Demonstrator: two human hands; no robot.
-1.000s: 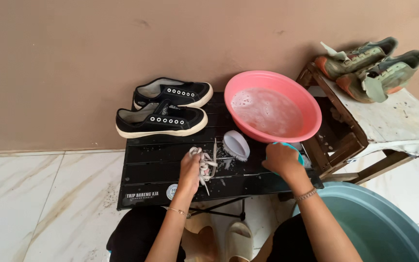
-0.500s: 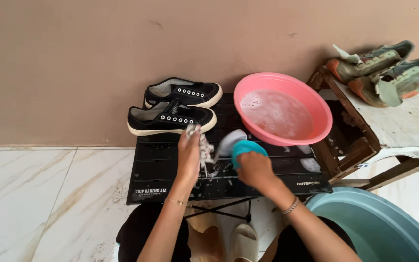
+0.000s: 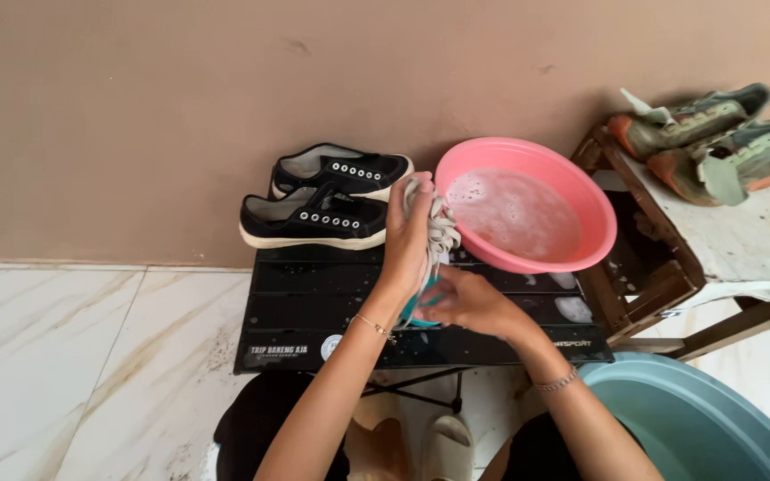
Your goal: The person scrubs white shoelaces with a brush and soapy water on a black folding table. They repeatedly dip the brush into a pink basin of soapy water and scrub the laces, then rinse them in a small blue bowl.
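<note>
Laces [image 3: 443,233] now hang bunched in the left hand [image 3: 407,240], grip clamped on them, lifted off the black desk [image 3: 314,303] beside the pink basin [image 3: 528,205]. Right hand [image 3: 465,303], grip wrapped round a teal brush [image 3: 416,307], has moved beneath them, so scrubbing looks underway.

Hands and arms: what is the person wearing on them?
Both arms are bare, with no sleeves showing and no gloves. The left hand has a thin gold-coloured chain bracelet around the wrist. The right hand has a slim silver-coloured chain bracelet around its wrist. No rings or watch can be made out.
</note>
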